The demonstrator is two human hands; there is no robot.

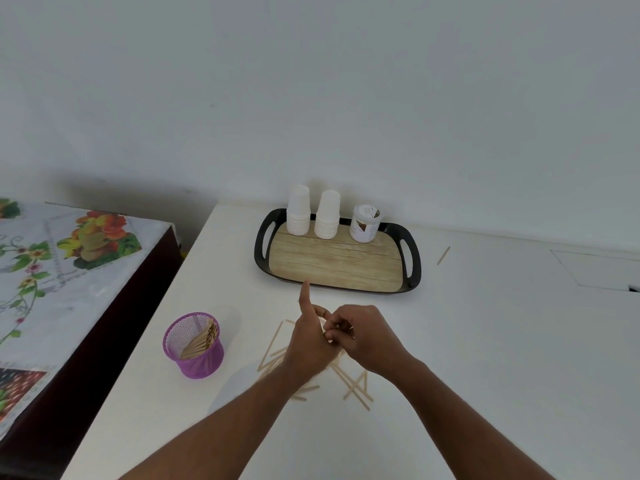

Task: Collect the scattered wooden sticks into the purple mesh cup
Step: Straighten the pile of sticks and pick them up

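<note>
While both hands [337,336] pinching sticks, scattered sticks [353,382] beneath, purple mesh cup [194,344] left.

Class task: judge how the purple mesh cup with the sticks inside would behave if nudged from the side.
The purple mesh cup is open wire mesh, so probably light and easy to slide on the smooth white table. Its sticks all lean to one side, so it might tip that way. The narrowed waist suggests a flared base, which may steady it.

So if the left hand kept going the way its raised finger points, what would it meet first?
Probably the near rim of the tray: the left hand points a finger at it, seemingly nothing between. Depth is unclear.
</note>
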